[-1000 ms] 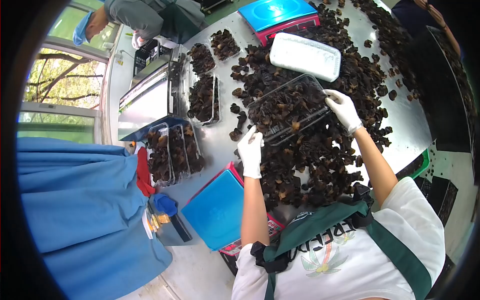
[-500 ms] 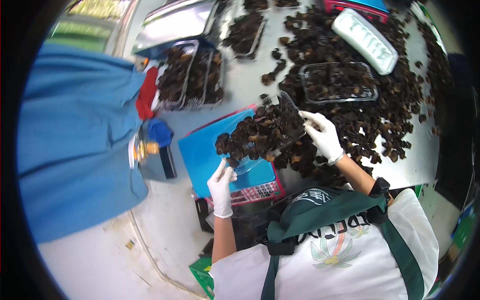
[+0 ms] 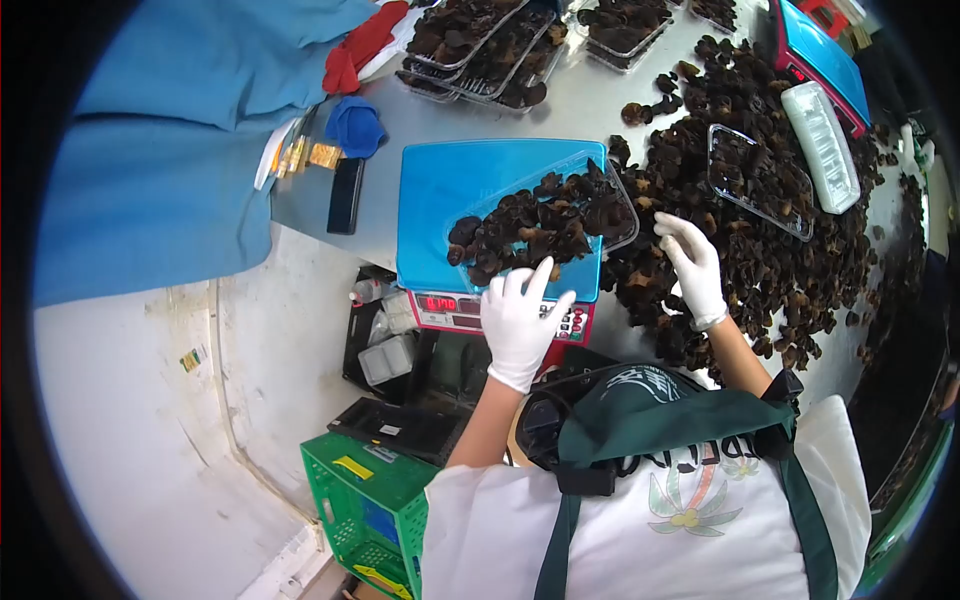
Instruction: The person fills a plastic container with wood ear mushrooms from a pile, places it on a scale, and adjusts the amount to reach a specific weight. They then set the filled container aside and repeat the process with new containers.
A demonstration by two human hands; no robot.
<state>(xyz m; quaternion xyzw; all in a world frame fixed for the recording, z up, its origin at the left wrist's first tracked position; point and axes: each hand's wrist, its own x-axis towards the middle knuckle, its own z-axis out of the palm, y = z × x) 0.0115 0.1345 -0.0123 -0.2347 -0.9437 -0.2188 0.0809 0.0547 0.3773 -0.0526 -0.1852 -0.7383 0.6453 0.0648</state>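
Note:
A clear plastic tray (image 3: pixel 625 220) heaped with dark wood ear mushrooms (image 3: pixel 540 222) rests tilted across the blue platform of a weighing scale (image 3: pixel 425 180). The scale's red digits are lit on its front panel. In a white glove, my left hand (image 3: pixel 518 325) is open over the scale's front edge, fingers spread, with fingertips right at the tray's near side. My right hand (image 3: pixel 697 275), also gloved, is open to the right of the tray, thumb apart from the fingers, above the loose mushroom pile (image 3: pixel 760 265).
Another filled tray (image 3: pixel 725 180) lies on the pile, beside a stack of white trays (image 3: pixel 822 145) and a second scale (image 3: pixel 825 55). Stacked filled trays (image 3: pixel 480 50) stand at the back. A phone (image 3: pixel 345 195) and blue cloth (image 3: pixel 355 127) lie left; a green crate (image 3: pixel 365 470) is below.
The filled tray, held at both ends before, now lies on the scale, and both hands have let go. The camera view has shifted left and down.

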